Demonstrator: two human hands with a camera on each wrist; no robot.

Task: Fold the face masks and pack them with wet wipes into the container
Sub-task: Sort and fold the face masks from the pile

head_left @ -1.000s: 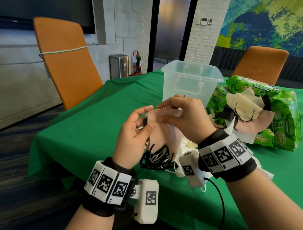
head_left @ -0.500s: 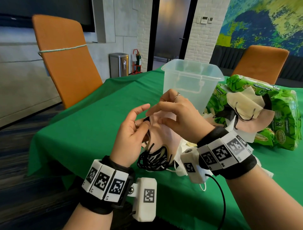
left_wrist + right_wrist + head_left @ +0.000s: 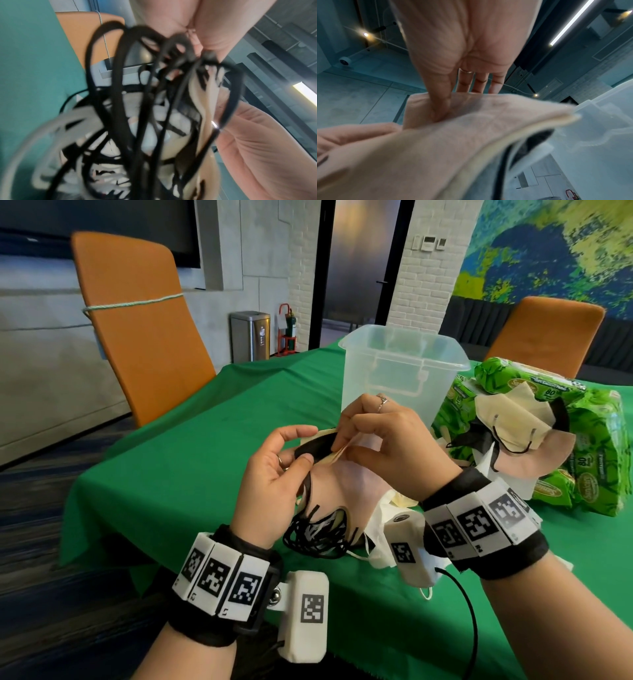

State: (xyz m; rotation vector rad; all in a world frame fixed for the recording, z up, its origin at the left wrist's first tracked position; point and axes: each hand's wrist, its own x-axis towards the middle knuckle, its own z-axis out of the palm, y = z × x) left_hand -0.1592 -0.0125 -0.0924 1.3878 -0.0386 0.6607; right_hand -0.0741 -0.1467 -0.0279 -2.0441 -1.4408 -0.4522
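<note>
Both hands are up off the green-clothed tabletop (image 3: 191, 474), working a small stack of soft pink and cream fabric face masks (image 3: 346, 484) held in the air just in front of the clear, lidless plastic container (image 3: 404, 378). The left hand (image 3: 270, 474) has its thumb and fingers curled round the near end of the stack, where a black-edged mask and the tangle of thin black elastic ear loops (image 3: 318, 535) hang down. In the left wrist view those loops (image 3: 137, 94) dangle in a blurred knot below the pinch. The right hand (image 3: 394, 446) pinches the upper edge of the pink layer between thumb and fingers (image 3: 440, 105), with the other fingers lying behind the cloth.

The step looks like closing the fold. To do it well, I would bring the two pinched edges level so the layers meet squarely. Then I would run the right thumb along the crease while the left keeps the end firmly held. The loops want tucking inside the fold before it closes, or they may snag on the container's rim.

More loose masks (image 3: 513, 433) lie heaped over the green packs of wet wipes (image 3: 596, 446), just right of the container, which from here looks empty.
</note>
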